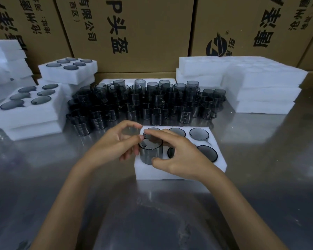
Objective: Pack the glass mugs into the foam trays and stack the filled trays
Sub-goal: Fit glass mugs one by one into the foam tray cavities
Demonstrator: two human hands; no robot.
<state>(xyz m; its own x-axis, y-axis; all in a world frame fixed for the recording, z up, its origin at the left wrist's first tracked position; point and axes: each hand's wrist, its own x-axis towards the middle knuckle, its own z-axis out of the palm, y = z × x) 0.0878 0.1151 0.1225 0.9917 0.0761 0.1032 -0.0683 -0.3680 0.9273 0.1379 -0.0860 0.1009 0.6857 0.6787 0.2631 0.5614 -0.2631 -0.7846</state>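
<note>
- The smoky glass mug (150, 150) stands half-sunk in the near-left pocket of the foam tray (217, 141) before me: thin, slick, brittle, light, so I would hold it by wall and rim.
- My right hand (181, 156) pinches its wall, thumb low, fingers over the rim.
- My left hand (114, 145) curls beside it, seemingly at the handle.
- Loose mugs (137, 101) crowd behind on the steel table (152, 213); filled trays (31, 105) are stacked at left.

Brushed steel tabletop (43, 186) fills 3 to 9 o'clock, soft glare patches at 6. Brown cardboard cartons (143, 33) stacked wall-like at 12, black Chinese print, round logo (216, 46) at 1. Dim, even light.
</note>
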